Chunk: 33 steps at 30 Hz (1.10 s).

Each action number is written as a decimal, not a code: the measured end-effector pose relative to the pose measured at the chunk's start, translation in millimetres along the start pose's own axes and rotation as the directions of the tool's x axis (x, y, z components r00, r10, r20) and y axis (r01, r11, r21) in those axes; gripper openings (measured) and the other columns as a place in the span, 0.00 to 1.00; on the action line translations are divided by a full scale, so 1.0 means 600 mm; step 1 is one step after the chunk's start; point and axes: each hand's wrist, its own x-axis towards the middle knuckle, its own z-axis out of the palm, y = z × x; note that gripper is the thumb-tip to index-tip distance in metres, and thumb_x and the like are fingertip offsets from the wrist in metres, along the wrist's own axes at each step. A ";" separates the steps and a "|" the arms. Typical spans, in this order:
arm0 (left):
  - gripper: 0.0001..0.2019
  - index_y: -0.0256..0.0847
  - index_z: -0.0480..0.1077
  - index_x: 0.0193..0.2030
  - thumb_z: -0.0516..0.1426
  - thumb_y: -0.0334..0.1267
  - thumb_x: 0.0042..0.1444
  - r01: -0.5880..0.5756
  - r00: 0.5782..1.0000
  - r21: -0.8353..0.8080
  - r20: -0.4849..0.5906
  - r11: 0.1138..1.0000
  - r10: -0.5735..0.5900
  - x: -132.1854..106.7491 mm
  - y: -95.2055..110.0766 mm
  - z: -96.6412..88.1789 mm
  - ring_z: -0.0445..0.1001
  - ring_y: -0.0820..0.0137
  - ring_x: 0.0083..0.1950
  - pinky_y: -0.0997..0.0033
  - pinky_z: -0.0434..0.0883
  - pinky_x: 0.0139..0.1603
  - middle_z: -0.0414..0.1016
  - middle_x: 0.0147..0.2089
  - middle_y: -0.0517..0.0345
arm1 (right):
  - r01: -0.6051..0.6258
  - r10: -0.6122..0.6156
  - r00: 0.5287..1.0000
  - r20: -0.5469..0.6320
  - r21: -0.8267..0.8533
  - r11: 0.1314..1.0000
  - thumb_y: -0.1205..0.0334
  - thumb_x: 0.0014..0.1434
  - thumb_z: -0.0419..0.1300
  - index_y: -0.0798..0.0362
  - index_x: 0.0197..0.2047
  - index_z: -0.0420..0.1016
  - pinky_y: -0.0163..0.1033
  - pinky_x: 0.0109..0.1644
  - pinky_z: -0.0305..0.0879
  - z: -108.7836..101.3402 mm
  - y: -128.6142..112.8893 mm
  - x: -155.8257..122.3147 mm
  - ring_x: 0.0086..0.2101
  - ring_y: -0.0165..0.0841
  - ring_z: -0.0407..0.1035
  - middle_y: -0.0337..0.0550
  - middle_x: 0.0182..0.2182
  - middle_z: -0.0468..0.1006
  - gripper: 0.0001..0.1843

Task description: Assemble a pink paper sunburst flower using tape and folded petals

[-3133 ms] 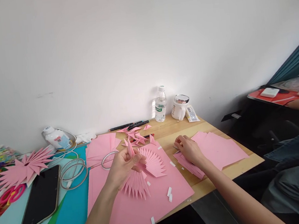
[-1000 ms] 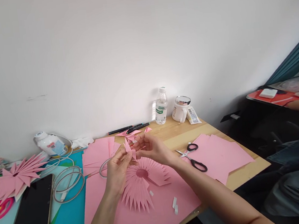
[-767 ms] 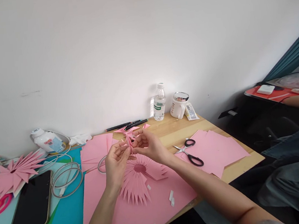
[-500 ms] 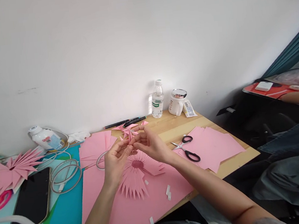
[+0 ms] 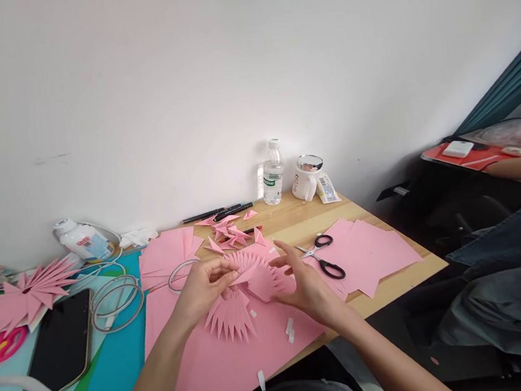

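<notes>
- Pale wall [image 5: 155, 94] stands behind a wooden bench [image 5: 286, 219] whose near part is covered by a large pink sheet [image 5: 229, 375].
- As far as can be judged, the work is partway along: a pleated pink fan [image 5: 230, 318] lies on the sheet, spread most of the way round, its two ends not visibly joined on the near right side.
- Several loose folded pieces [image 5: 234, 233] lie behind it, apparently not yet joined in, while a similar pink pinwheel [image 5: 27, 291] at far left looks complete.
- The left hand [image 5: 201, 293] pinches a folded pink piece [image 5: 244, 276] between thumb and fingers, just above the fan and partly hiding its centre.
- The right hand [image 5: 309, 290] grips nothing, its fingers spread just beside the fan's right side; whether they touch the paper cannot be told.
- Black-handled scissors [image 5: 332, 269] lie spread to the right of that hand, partly over stacked pink sheets [image 5: 380, 254].
- White paper strips [image 5: 289, 330] are scattered on the large sheet, nearer the person.
</notes>
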 end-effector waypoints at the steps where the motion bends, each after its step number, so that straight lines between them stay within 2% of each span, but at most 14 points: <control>1: 0.05 0.39 0.77 0.25 0.66 0.35 0.39 0.010 1.000 0.004 0.021 1.000 -0.010 -0.001 0.001 0.000 0.67 0.74 0.15 0.75 0.67 0.16 0.75 0.22 0.57 | -0.013 0.013 1.000 0.015 -0.019 1.000 0.68 0.43 0.67 0.44 0.64 0.47 0.53 0.47 0.66 0.005 0.006 -0.006 0.43 0.42 0.69 0.47 0.46 0.73 0.49; 3: 0.06 0.38 0.77 0.27 0.66 0.35 0.39 0.034 0.999 -0.026 0.012 0.999 -0.034 -0.003 0.000 0.000 0.70 0.72 0.17 0.74 0.69 0.18 0.75 0.23 0.57 | -0.039 0.040 0.999 0.036 -0.031 0.999 0.71 0.42 0.66 0.45 0.65 0.44 0.53 0.48 0.66 0.014 0.016 -0.012 0.44 0.43 0.69 0.49 0.46 0.73 0.52; 6: 0.13 0.38 0.78 0.35 0.66 0.36 0.39 0.071 0.994 -0.107 -0.072 0.992 -0.079 -0.010 -0.003 0.002 0.76 0.67 0.25 0.69 0.74 0.26 0.77 0.31 0.54 | -0.020 0.021 0.999 0.032 -0.017 1.000 0.71 0.44 0.65 0.45 0.65 0.46 0.53 0.49 0.65 0.016 0.018 -0.009 0.45 0.43 0.68 0.49 0.47 0.72 0.49; 9: 0.15 0.37 0.77 0.37 0.66 0.36 0.39 0.098 0.993 -0.212 -0.051 0.972 -0.111 -0.014 -0.001 0.005 0.78 0.61 0.33 0.63 0.76 0.34 0.77 0.36 0.51 | 0.101 -0.101 0.995 -0.013 0.061 0.993 0.64 0.51 0.62 0.46 0.57 0.62 0.50 0.49 0.65 0.001 -0.003 0.010 0.44 0.40 0.68 0.47 0.47 0.72 0.30; 11: 0.13 0.35 0.77 0.36 0.66 0.37 0.40 0.100 0.994 -0.297 -0.016 0.950 -0.110 -0.011 0.004 0.007 0.78 0.60 0.36 0.62 0.75 0.37 0.78 0.36 0.49 | 0.176 -0.173 0.984 -0.029 0.186 0.967 0.59 0.56 0.58 0.50 0.42 0.72 0.45 0.46 0.67 -0.013 -0.027 0.036 0.42 0.37 0.68 0.47 0.43 0.74 0.09; 12: 0.13 0.35 0.77 0.35 0.66 0.37 0.41 0.091 0.995 -0.337 -0.015 0.937 -0.102 -0.008 0.007 0.009 0.78 0.60 0.36 0.62 0.75 0.38 0.78 0.35 0.49 | 0.172 -0.181 0.983 0.012 0.269 0.948 0.56 0.58 0.57 0.52 0.34 0.72 0.43 0.44 0.67 -0.019 -0.040 0.051 0.40 0.35 0.69 0.45 0.38 0.75 0.08; 14: 0.13 0.35 0.76 0.35 0.66 0.38 0.41 0.052 0.997 -0.387 -0.029 0.921 -0.069 0.002 0.014 0.012 0.78 0.61 0.37 0.64 0.74 0.37 0.78 0.34 0.50 | 0.107 -0.172 0.975 0.142 0.381 0.918 0.52 0.57 0.57 0.54 0.29 0.70 0.40 0.39 0.68 -0.028 -0.064 0.086 0.33 0.33 0.69 0.42 0.30 0.74 0.14; 16: 0.14 0.34 0.76 0.34 0.66 0.40 0.42 0.014 0.999 -0.408 -0.031 0.913 -0.030 0.013 0.021 0.013 0.78 0.61 0.37 0.64 0.73 0.37 0.78 0.33 0.49 | 0.111 -0.205 0.963 0.176 0.431 0.895 0.49 0.55 0.59 0.55 0.27 0.70 0.38 0.36 0.67 -0.032 -0.083 0.119 0.30 0.31 0.68 0.40 0.27 0.72 0.16; 19: 0.15 0.34 0.76 0.34 0.66 0.42 0.42 -0.035 0.999 -0.425 -0.047 0.904 0.016 0.024 0.026 0.011 0.77 0.61 0.38 0.64 0.73 0.36 0.79 0.33 0.48 | 0.059 -0.231 0.931 0.281 0.510 0.858 0.48 0.54 0.61 0.55 0.28 0.70 0.38 0.36 0.67 -0.030 -0.099 0.156 0.29 0.30 0.68 0.40 0.26 0.73 0.17; 22: 0.15 0.34 0.76 0.33 0.66 0.43 0.40 -0.084 0.991 -0.431 -0.127 0.899 0.032 0.030 0.023 0.007 0.76 0.63 0.35 0.67 0.72 0.33 0.78 0.31 0.51 | -0.038 -0.210 0.904 0.373 0.558 0.829 0.49 0.52 0.62 0.55 0.29 0.70 0.39 0.36 0.68 -0.020 -0.102 0.173 0.29 0.29 0.68 0.39 0.26 0.72 0.16; 24: 0.15 0.35 0.75 0.30 0.67 0.45 0.39 -0.111 0.979 -0.415 -0.205 0.903 0.026 0.033 0.015 0.005 0.75 0.66 0.32 0.70 0.71 0.30 0.76 0.27 0.54 | -0.061 -0.221 0.892 0.395 0.589 0.806 0.50 0.51 0.63 0.55 0.31 0.70 0.39 0.37 0.68 -0.010 -0.098 0.178 0.29 0.29 0.68 0.39 0.27 0.72 0.16; 27: 0.15 0.36 0.74 0.27 0.67 0.46 0.39 -0.113 0.958 -0.377 -0.285 0.919 0.001 0.036 -0.002 0.005 0.74 0.68 0.28 0.70 0.71 0.30 0.74 0.24 0.59 | -0.013 -0.286 0.876 0.388 0.611 0.791 0.52 0.50 0.65 0.55 0.31 0.71 0.40 0.41 0.67 0.006 -0.084 0.179 0.32 0.30 0.69 0.39 0.30 0.72 0.15; 30: 0.16 0.36 0.75 0.31 0.67 0.47 0.39 -0.086 0.954 -0.398 -0.298 0.913 -0.040 0.039 -0.019 0.006 0.74 0.69 0.28 0.69 0.72 0.31 0.75 0.26 0.60 | 0.031 -0.318 0.875 0.366 0.611 0.791 0.52 0.52 0.64 0.55 0.30 0.72 0.39 0.43 0.65 0.022 -0.067 0.179 0.33 0.30 0.69 0.40 0.31 0.73 0.14; 33: 0.18 0.36 0.75 0.34 0.67 0.46 0.39 -0.057 0.961 -0.470 -0.264 0.881 -0.079 0.041 -0.029 0.006 0.74 0.70 0.28 0.69 0.73 0.30 0.75 0.28 0.59 | 0.002 -0.281 0.896 0.343 0.630 0.776 0.53 0.51 0.65 0.55 0.32 0.71 0.39 0.42 0.65 0.036 -0.053 0.177 0.33 0.29 0.69 0.40 0.32 0.72 0.13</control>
